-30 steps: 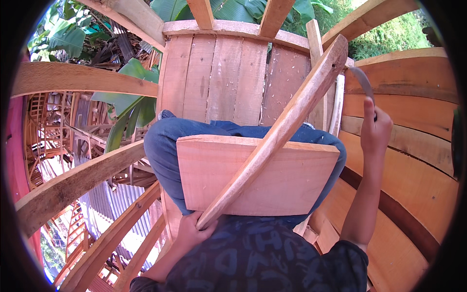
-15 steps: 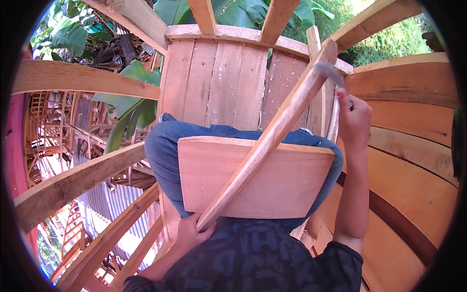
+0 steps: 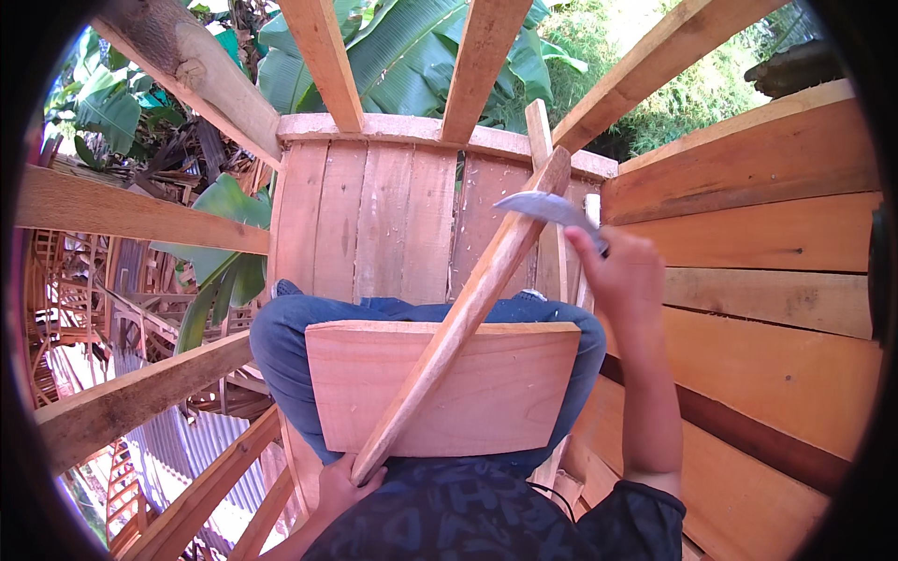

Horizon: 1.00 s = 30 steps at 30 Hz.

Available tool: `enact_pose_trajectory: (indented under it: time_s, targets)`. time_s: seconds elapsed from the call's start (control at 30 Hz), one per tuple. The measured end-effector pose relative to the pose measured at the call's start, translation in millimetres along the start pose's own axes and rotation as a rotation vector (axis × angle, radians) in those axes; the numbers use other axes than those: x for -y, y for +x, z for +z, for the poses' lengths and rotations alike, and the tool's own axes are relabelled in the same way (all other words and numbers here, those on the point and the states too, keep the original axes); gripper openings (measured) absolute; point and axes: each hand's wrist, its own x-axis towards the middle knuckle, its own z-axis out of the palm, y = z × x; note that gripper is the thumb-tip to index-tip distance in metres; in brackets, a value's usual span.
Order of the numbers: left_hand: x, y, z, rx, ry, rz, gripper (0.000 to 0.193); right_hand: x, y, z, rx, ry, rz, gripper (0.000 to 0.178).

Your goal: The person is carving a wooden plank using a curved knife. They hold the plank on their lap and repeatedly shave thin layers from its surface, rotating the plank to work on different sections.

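Timber encloses the seated person: a plank floor [image 3: 383, 224] lies ahead, bounded at its far edge by a wooden rail [image 3: 393, 133]. A plank wall [image 3: 767, 346] stands along the right side. Slanted beams [image 3: 318, 56] rise beyond the rail, crossing in front of banana leaves [image 3: 402, 56]. Corrugated sheets [image 3: 201, 439] lie outside, below the left side. Small pale chips are scattered on the floor.

A rectangular board [image 3: 505, 393] rests across the thighs of the jeans [image 3: 281, 346]. A wooden pole [image 3: 477, 280] crosses it diagonally, from just outside the near left corner, over the middle of the far edge, to an upper end above the floor's far right corner. The pole covers part of the board. A thin stick [image 3: 538, 131] stands behind the pole's upper end and is partly hidden by it.

Left hand [image 3: 346, 481]: closed around the pole's lower end, beside the board's near left corner and close to the shirt [image 3: 449, 514]. Right hand [image 3: 627, 271]: closed on the handle of a curved knife [image 3: 538, 204], thumb extended toward the blade, forearm rising beyond the board's right edge. The blade lies across the pole near its upper end, point to the left; contact cannot be confirmed.
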Motion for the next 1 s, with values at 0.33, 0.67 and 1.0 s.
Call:
enact_pose_trajectory:
  time_s: [0.33,0.67,1.0]
  targets:
    - [8.3,0.7,4.1,-0.043,0.146,0.077,0.046,-30.7,-22.2,-9.1,-0.159,0.505,0.186,0.055]
    - [10.0,-2.4,-4.5,0.105,-0.197,0.137,0.058,39.8,-75.5,16.4,-0.052,0.761,-0.08,0.046]
    - [32.8,-42.9,-28.2,0.051,0.022,0.07,0.077,10.1,-81.4,9.4,-0.023,0.596,-0.016,0.044]
